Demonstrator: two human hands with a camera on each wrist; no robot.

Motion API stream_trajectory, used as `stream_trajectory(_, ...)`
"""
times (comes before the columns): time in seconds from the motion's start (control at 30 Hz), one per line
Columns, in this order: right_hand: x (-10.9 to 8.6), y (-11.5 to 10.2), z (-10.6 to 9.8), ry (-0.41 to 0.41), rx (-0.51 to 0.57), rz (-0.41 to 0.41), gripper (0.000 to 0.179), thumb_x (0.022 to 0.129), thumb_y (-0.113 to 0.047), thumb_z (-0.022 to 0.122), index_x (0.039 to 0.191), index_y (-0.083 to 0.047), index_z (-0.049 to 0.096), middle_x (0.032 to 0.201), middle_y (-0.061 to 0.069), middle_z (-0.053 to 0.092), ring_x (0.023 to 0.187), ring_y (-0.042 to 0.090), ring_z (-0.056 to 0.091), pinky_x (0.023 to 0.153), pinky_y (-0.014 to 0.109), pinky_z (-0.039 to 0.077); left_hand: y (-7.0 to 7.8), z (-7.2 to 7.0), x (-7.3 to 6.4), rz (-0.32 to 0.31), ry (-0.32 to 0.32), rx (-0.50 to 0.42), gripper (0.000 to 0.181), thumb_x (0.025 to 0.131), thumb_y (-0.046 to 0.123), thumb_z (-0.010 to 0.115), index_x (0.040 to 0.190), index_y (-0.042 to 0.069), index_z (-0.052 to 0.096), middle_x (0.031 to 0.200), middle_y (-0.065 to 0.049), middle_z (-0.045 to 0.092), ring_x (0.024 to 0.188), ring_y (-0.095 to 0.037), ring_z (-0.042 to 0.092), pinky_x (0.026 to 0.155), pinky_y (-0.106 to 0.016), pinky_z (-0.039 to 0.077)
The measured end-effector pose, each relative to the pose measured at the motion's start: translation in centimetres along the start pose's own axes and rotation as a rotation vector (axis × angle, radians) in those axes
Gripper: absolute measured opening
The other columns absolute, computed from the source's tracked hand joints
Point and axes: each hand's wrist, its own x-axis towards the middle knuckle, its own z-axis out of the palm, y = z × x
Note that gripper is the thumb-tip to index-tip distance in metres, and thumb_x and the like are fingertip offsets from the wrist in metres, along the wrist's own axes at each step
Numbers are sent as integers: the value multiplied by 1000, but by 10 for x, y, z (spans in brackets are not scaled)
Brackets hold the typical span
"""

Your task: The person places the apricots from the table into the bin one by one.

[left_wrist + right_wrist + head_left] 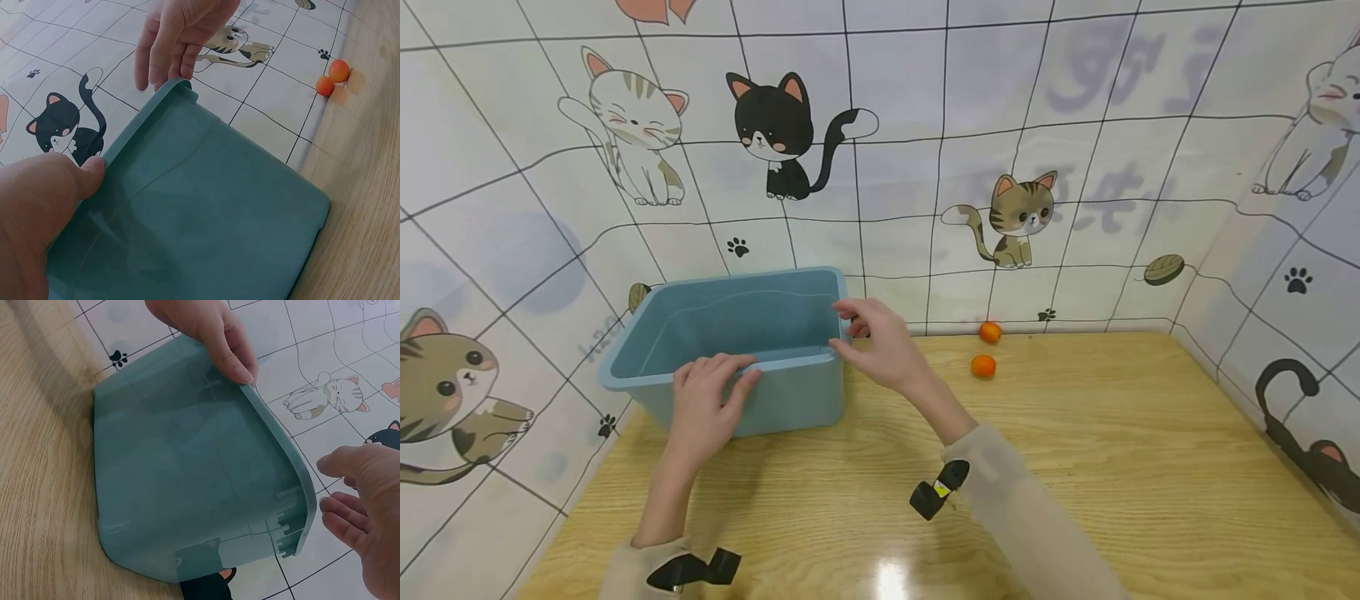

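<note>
A blue-green plastic storage bin [793,396] stands upright at the left of the wooden table, against the patterned backdrop. My left hand [709,404] grips its front rim, fingers over the edge and thumb [92,175] on the outer side. At the bin's right front corner is my right hand [883,346], fingers loosely bent. In the right wrist view a small gap shows between this right hand [365,506] and the rim, with nothing between thumb and fingers. The inside of the bin is partly hidden by its front wall.
Two small orange fruits, one nearer [983,366] and one farther [990,332], lie on the wooden table [1075,450] to the right of the bin, near the back. A white backdrop [895,183] with cartoon cats closes off the rear and sides.
</note>
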Motion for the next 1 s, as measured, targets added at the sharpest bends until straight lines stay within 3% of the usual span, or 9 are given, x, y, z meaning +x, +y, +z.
stream_trajectory(0.23,2,10,-3,-4,13,10,43,88,-5,77,128,2,63,112,16,64,90,24,65,85,31,54,0,3,6,-14,-2,18,19,98,16,67,111,4,73,100,-11,70,97,-35,56,99,-60,26)
stream_trajectory(0.67,1,29,-16,13,49,68,40,89,-4,76,125,5,63,113,20,64,87,27,67,84,38,56,-3,8,13,-24,-2,24,18,98,16,67,111,5,72,101,-11,70,98,-34,56,99,-60,26)
stream_trajectory(1.0,-8,45,-29,24,-29,84,42,89,-11,77,128,0,64,115,15,65,90,28,66,84,39,56,-2,8,12,-23,-1,27,17,98,15,67,112,5,72,99,-10,70,97,-33,56,99,-59,27)
